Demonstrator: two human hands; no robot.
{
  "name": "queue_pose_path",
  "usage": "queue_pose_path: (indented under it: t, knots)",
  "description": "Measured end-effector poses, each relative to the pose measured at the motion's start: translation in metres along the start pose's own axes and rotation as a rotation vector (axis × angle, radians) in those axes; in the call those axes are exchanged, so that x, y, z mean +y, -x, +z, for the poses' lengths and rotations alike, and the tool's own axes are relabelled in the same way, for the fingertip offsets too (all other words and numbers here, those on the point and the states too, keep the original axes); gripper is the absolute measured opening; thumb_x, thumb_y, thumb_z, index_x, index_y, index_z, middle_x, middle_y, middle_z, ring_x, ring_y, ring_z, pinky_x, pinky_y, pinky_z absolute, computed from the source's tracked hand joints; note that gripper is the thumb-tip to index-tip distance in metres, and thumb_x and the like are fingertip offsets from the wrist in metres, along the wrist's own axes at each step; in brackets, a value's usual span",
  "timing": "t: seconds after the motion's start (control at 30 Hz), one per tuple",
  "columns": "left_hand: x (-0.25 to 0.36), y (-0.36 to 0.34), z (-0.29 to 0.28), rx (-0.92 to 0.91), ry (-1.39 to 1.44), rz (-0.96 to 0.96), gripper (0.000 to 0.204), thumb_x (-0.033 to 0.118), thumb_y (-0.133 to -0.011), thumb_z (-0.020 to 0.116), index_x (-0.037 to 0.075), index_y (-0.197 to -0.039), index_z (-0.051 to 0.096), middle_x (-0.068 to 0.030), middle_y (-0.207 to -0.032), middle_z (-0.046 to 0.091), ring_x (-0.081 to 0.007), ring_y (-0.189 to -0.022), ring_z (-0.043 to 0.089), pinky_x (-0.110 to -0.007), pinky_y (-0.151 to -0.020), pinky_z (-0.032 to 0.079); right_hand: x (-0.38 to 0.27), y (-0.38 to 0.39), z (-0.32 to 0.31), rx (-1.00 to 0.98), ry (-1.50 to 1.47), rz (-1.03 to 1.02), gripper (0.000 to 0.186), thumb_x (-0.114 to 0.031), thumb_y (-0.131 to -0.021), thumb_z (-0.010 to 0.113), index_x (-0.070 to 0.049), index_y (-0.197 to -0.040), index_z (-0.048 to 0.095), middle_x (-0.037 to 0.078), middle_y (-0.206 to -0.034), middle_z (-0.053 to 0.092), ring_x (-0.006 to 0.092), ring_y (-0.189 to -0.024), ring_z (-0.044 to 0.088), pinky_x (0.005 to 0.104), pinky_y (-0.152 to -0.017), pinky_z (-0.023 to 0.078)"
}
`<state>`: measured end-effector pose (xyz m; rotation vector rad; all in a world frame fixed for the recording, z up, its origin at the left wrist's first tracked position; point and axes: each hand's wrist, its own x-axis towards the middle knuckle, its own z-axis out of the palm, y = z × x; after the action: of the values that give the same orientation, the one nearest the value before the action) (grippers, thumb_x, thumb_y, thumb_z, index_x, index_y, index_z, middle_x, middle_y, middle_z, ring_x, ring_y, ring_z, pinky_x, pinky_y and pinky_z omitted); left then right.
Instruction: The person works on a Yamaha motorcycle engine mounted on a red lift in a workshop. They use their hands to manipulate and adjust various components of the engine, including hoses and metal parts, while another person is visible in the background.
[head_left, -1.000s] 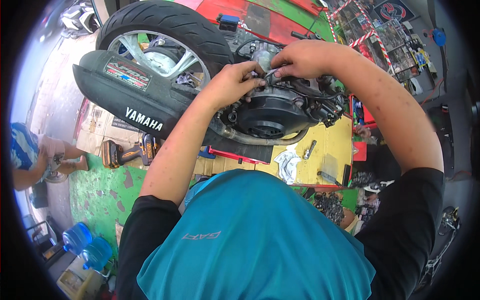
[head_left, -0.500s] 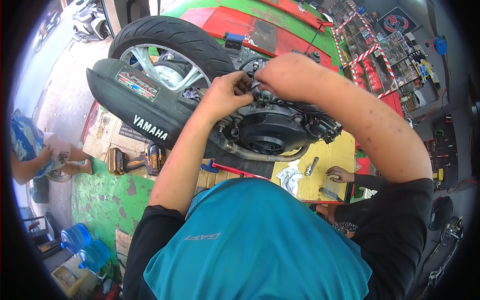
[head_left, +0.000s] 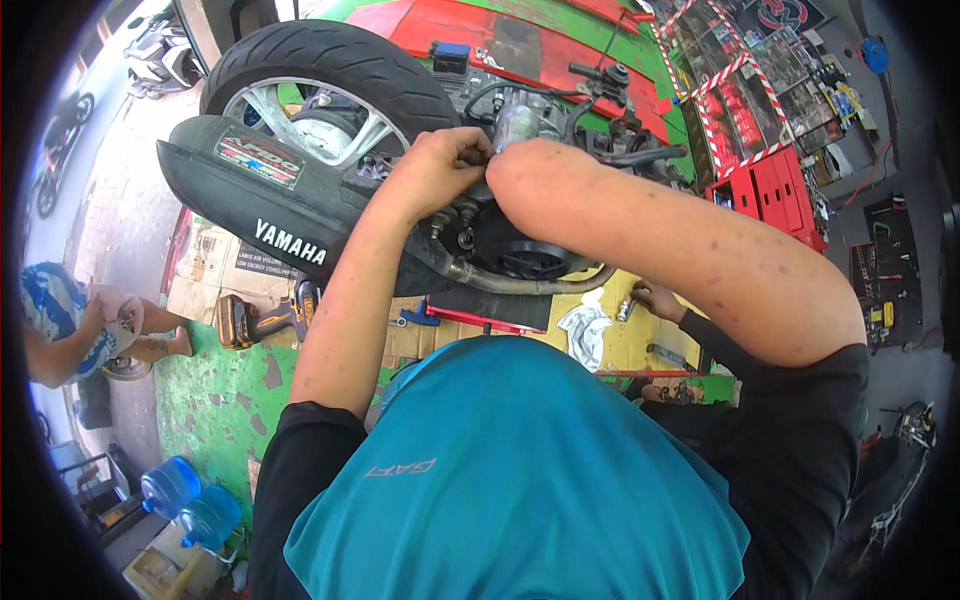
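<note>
My left hand (head_left: 446, 167) is bent over the top of the scooter engine (head_left: 520, 255), its fingers curled and pressed together. Whatever they pinch is hidden. Right beside it, my right hand (head_left: 518, 172) bends down at the same spot, with its fingers out of sight behind the hand. Just beyond both hands stands a silver cylindrical part (head_left: 516, 120) with a black hose (head_left: 482, 98) near it. A rear wheel (head_left: 340, 85) with a black tyre is at the far left of the engine, and a long black cover (head_left: 240, 185) runs in front of it.
A co-worker's hand (head_left: 655, 299) is at a metal tool (head_left: 627, 308) on the yellow board (head_left: 560, 312), near a white rag (head_left: 585, 335). A cordless drill (head_left: 265, 318) lies left. Another person (head_left: 75, 320) sits far left. Red-striped display cases (head_left: 735, 120) stand right.
My right hand has moved slightly left and down, uncovering the silver cylindrical part. The co-worker's hand has moved across the yellow board to the metal tool. The view has shifted a little.
</note>
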<state>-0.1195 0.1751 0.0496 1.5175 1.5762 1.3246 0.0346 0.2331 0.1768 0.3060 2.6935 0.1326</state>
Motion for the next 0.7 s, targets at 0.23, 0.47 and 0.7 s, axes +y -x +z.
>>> queue_pose_path:
  t: [0.23,0.47,0.7]
  knots:
    - [-0.007,-0.006,0.007,0.047,-0.059,0.125,0.020,0.003,-0.085,0.076,-0.001,-0.104,0.071,-0.0165,-0.096,0.078,-0.0224,-0.090,0.077,-0.036,-0.081,0.059,0.006,0.005,-0.014,-0.038,0.049,0.056,0.019,-0.014,-0.082,0.072,-0.001,-0.094,0.077,0.021,-0.093,0.077,0.0379,-0.089,0.076,0.0483,-0.077,0.061]
    - [-0.013,-0.007,0.006,-0.010,0.063,0.055,0.017,-0.003,-0.089,0.069,-0.004,-0.106,0.067,-0.0112,-0.097,0.077,-0.0117,-0.087,0.072,-0.029,-0.079,0.057,-0.005,0.002,0.016,0.075,0.280,0.102,0.022,-0.019,-0.090,0.069,-0.007,-0.106,0.078,0.014,-0.096,0.079,0.0307,-0.091,0.078,0.0441,-0.076,0.062]
    - [-0.004,-0.003,0.007,-0.001,-0.038,0.054,0.019,0.000,-0.090,0.070,-0.003,-0.109,0.067,-0.0114,-0.102,0.078,-0.0142,-0.093,0.072,-0.031,-0.082,0.055,0.012,-0.008,0.013,0.011,0.207,0.078,0.023,-0.016,-0.091,0.070,-0.011,-0.111,0.081,0.010,-0.113,0.079,0.0289,-0.108,0.075,0.0426,-0.088,0.061]
